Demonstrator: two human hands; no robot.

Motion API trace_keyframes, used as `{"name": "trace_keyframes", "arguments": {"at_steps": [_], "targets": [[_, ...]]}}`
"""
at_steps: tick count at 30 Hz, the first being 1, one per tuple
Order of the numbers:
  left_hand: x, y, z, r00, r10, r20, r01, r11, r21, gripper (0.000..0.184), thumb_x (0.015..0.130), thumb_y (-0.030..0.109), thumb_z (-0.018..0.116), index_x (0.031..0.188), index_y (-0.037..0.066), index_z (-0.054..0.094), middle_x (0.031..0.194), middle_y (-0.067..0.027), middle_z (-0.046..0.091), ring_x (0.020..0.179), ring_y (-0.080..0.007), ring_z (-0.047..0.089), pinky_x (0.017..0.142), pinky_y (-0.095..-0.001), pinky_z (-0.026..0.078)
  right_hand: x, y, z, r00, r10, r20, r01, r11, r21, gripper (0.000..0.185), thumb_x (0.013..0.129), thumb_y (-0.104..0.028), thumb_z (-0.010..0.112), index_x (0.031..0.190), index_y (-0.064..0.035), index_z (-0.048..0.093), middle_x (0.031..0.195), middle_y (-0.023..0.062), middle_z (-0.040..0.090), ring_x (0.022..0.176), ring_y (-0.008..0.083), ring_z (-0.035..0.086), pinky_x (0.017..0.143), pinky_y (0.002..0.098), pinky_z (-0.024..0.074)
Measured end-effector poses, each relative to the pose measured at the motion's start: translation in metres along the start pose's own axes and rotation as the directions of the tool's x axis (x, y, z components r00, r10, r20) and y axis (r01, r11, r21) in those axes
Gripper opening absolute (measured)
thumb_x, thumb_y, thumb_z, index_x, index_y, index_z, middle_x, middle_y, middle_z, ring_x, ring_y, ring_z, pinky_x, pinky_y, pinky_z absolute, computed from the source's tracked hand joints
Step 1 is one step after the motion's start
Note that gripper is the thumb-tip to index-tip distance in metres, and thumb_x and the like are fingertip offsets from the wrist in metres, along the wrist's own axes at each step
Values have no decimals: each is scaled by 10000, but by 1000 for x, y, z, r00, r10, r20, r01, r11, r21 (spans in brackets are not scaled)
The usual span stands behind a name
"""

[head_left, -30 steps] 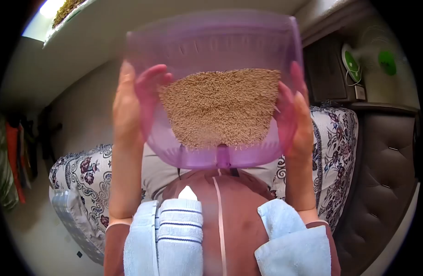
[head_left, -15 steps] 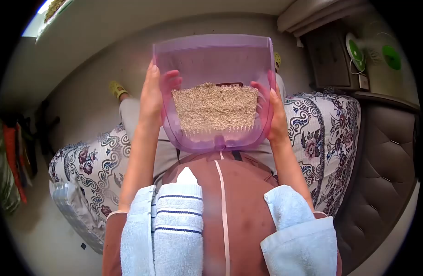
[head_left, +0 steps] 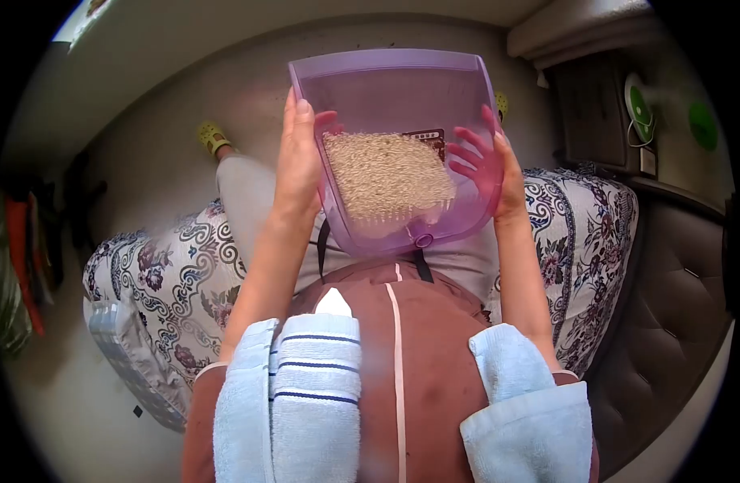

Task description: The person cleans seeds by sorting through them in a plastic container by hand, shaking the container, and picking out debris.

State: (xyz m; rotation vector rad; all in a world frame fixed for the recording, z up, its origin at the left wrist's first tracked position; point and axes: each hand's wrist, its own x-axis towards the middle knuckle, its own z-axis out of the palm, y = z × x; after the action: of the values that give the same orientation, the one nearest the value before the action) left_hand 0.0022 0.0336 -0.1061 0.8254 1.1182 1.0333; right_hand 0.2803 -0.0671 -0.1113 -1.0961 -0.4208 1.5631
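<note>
from where i stand, with 12 o'clock straight ahead of the person: a purple box (head_left: 390, 88), see-through and open, is held up at 12 o'clock, just before the belly. the left hand (head_left: 299, 153) grips it at the box's 9 o'clock, the right hand (head_left: 508, 173) at its 3 o'clock; both are curved around the side walls, fingers showing pink through the plastic, those of the right spread apart. contents: loose tan grain (head_left: 386, 173), massed from the middle toward 8 o'clock, with purple plastic showing at 4 o'clock. a small ring (head_left: 423, 241) sits near the box's 6 o'clock edge. a dark label (head_left: 436, 137) shows at the heap's 1 o'clock side; whether inside or beneath, i cannot tell. handling, as judged: the box looks light, fairly stiff and smooth enough to slip; the grain would slide readily with a tilt, so opposite side walls, cupped from outside, seem the surest hold
</note>
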Motion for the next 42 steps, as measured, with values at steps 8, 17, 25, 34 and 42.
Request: {"name": "trace_keyframes", "arguments": {"at_steps": [8,17,25,34,42], "targets": [[1,19,-36,980,-195,34,198,970,-144,538,1006,445,398,1484,240,264,1164,-158,563,1049,-265,586,898,-396,488,-10,-3,64,990,-134,-40,133,991,-16,611,906,-145,577,1462,-75,333,1294,95,499,1182,180,490,1021,306,400],[-28,45,-23,746,666,-23,-485,565,667,294,908,217,632,1148,57,574,1040,-119,639,983,-233,604,838,-336,483,-16,-20,62,995,-93,-44,89,991,-95,621,849,-118,596,1437,-74,401,1221,84,537,1115,155,513,999,283,383],[-45,44,21,710,161,686,-699,272,661,131,789,84,720,913,74,679,895,-56,638,721,-204,658,649,-305,535,-26,-15,82,998,-66,-8,63,979,-195,637,860,-134,574,1460,-95,362,1254,121,516,1104,162,532,966,302,430],[-49,34,24,725,137,675,-687,202,697,119,780,110,723,882,73,675,883,-67,634,721,-246,654,655,-332,533,-33,-14,81,997,-51,55,54,996,-66,623,867,-77,607,1451,-101,390,1233,68,523,1103,121,518,974,265,407],[-49,33,25,740,102,665,-662,286,692,99,802,105,714,885,69,675,834,-61,644,699,-201,653,628,-308,527,-35,-12,77,997,-69,44,72,995,-70,627,864,-87,615,1449,-97,390,1230,72,527,1097,127,521,981,270,404]]}}
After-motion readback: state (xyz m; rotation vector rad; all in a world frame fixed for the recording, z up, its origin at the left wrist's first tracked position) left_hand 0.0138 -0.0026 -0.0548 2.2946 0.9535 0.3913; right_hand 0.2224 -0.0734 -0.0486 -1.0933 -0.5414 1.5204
